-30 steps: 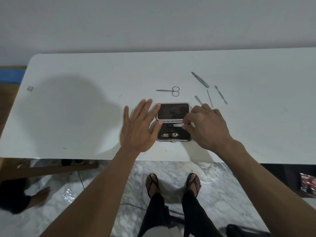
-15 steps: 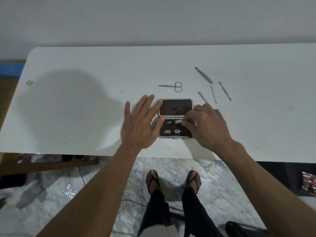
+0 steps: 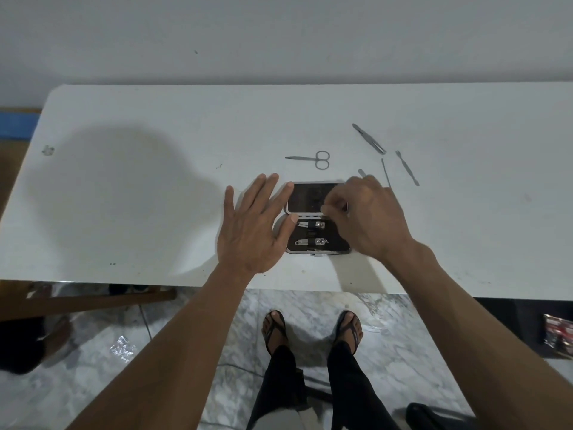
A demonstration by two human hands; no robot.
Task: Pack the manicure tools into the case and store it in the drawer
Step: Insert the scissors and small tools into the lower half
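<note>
The open manicure case (image 3: 310,198) lies near the white table's front edge, lid half away from me. Two nail clippers (image 3: 311,225) (image 3: 311,242) sit strapped in its near half. My left hand (image 3: 252,231) rests flat on the table with spread fingers, its thumb and forefinger touching the case's left edge. My right hand (image 3: 369,218) hovers over the case's right side, fingers bunched and blurred, with nothing visible in them. Beyond the case lie scissors (image 3: 313,158), tweezers (image 3: 369,139), a thin pick (image 3: 385,172), a cuticle pusher (image 3: 406,167) and a small file (image 3: 361,172), half hidden by my right hand.
The white table (image 3: 155,197) meets the wall at the back, and its front edge runs just below the case. My sandalled feet (image 3: 310,333) stand on the marble floor below. A wooden bar (image 3: 93,301) crosses under the table's left part. No drawer is in view.
My right hand set the second clipper into the case's near half, let go and lifted back toward the hinge. My left hand stayed beside the case.
</note>
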